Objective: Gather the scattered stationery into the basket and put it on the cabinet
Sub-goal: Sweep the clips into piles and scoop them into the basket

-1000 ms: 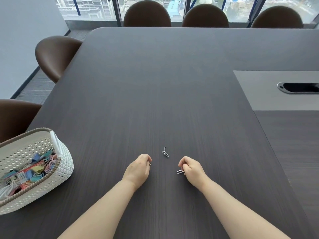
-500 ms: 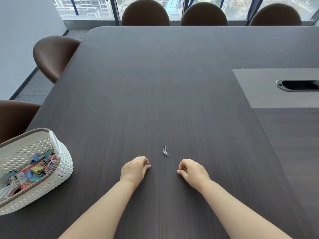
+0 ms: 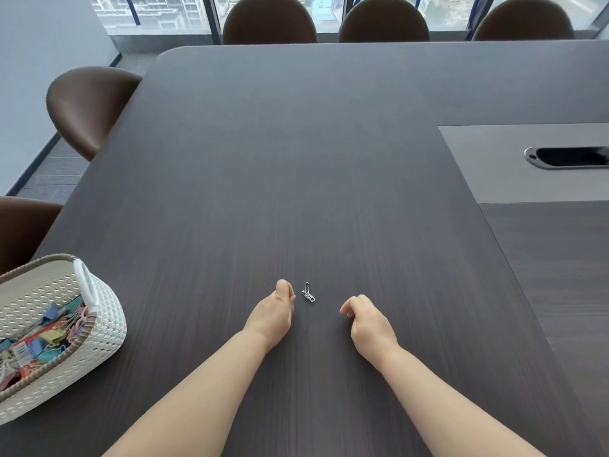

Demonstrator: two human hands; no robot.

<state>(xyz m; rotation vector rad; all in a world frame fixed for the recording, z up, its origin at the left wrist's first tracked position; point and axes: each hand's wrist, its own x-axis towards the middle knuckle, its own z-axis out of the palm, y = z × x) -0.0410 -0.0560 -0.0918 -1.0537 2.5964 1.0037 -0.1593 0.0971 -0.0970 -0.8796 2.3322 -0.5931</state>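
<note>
A small cluster of silver paper clips [image 3: 308, 293] lies on the dark table [image 3: 296, 159], just in front of my hands. My left hand [image 3: 273, 313] rests on the table right beside the clips on their left, fingers pinched together. My right hand [image 3: 367, 319] sits a little farther to their right, fingers curled shut. The clips each hand picked up are hidden inside the fingers. The white woven basket [image 3: 102, 331] stands at the table's left edge, holding several colourful binder clips [image 3: 49, 334].
A grey inset panel [image 3: 487, 166] with a cable slot [image 3: 566, 157] lies at the right. Brown chairs line the far edge [image 3: 384, 23] and the left side [image 3: 85, 103]. No cabinet is in view.
The clip at my right fingertips has vanished into the closed hand, and so has the one by my left fingers. My left hand has slid forward, up beside the remaining clips.
</note>
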